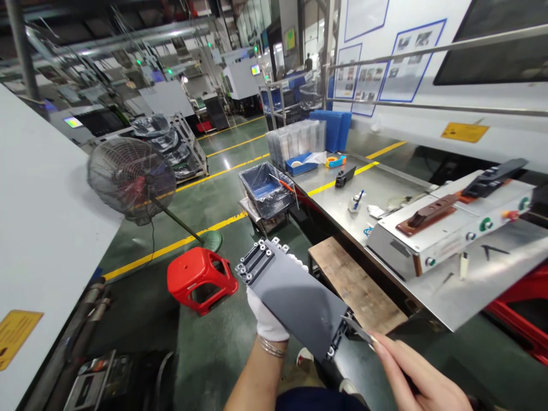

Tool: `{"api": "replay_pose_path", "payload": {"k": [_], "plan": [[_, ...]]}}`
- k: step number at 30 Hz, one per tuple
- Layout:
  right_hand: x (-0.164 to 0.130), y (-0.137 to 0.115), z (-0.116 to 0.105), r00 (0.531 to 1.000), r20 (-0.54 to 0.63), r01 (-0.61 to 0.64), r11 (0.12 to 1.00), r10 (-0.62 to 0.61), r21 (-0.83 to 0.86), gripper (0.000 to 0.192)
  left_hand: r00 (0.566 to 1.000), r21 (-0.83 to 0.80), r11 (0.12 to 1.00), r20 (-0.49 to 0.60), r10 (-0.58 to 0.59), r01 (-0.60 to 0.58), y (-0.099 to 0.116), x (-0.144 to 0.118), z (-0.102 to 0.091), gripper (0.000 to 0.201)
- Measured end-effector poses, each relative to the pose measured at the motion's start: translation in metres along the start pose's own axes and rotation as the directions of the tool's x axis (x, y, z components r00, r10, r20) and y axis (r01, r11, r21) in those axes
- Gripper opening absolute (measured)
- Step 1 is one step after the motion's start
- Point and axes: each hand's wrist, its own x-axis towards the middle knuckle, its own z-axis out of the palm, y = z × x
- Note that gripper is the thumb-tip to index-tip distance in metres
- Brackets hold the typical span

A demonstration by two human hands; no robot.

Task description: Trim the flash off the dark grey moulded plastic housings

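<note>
**One grey panel, two hands, one small blade**

One long grey plastic panel (pixel 295 297) sat in the lower middle of the frame, held up in the air over the green floor (pixel 205 348), left of the steel worktop (pixel 385 194). Its long axis ran diagonally, from the upper left end with its black ribbed fittings down to the lower right end.

Two hands were in view. The left hand (pixel 268 317), in a white glove, supported the panel from beneath, its grip closed around the panel; the fingers were mostly hidden behind it. The right hand (pixel 417 374), bare, was at the bottom right, its grip pinching one thin blade (pixel 357 329) whose tip touched the panel's lower right corner. The hand was partly cut off by the frame's bottom edge.

Around them stood one red stool (pixel 199 278), one floor fan (pixel 132 178), one wooden board (pixel 357 285) and one metal control box (pixel 449 225) on the worktop. Small items farther along the worktop were hard to make out.
</note>
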Motion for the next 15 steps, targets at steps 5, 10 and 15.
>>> {"api": "replay_pose_path", "payload": {"k": [5,10,15], "plan": [[-0.002,0.0039,-0.0005,0.999,-0.033,-0.011,1.0,0.012,0.009,0.023,1.0,-0.037,0.999,0.002,0.004,-0.004,-0.0006,-0.0014,0.0037,0.051],[-0.0006,0.0065,-0.0023,0.999,-0.024,-0.03,1.0,0.03,0.01,0.027,0.999,-0.026,0.999,-0.018,0.033,-0.034,-0.0016,-0.0004,0.0025,0.046],[-0.0028,-0.0017,-0.0036,0.99,0.133,0.024,0.994,-0.039,0.109,0.022,1.0,-0.007,1.0,0.002,0.021,-0.021,-0.0033,0.0004,0.0009,0.053]]}}
